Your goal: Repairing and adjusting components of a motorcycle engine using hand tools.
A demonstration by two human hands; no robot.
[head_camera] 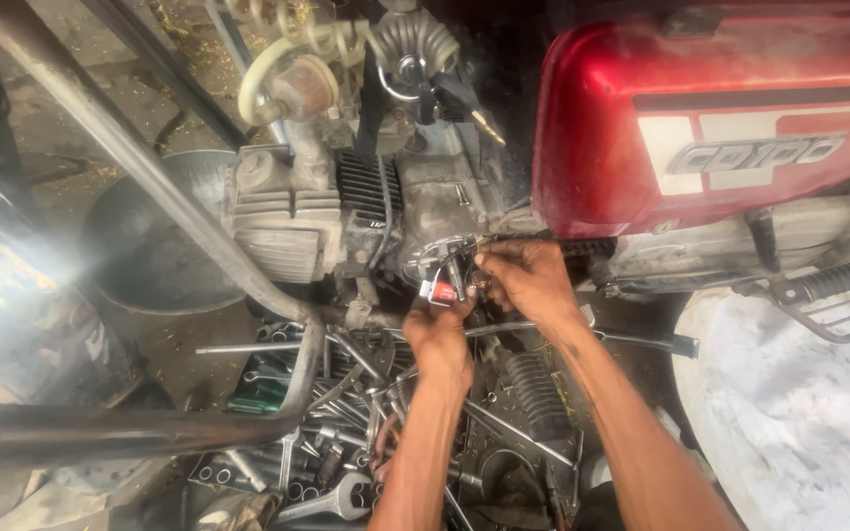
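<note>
A motorcycle engine (346, 211) with grey cooling fins sits under a red fuel tank (700, 108). Both my hands reach up to the engine's side. My left hand (440, 334) pinches a small red and white connector (442, 291) with wires at the engine case. My right hand (528, 280) is beside it, fingers closed on the same bundle of thin wires (455, 251) next to the chrome cover. What my right fingers grip exactly is partly hidden.
A heap of wrenches, sockets and metal rods (346, 433) lies on the ground below my arms. A steel frame tube (140, 157) runs diagonally at left. A dark round pan (140, 256) sits behind it. A footpeg (838, 280) and white cloth (789, 413) are at right.
</note>
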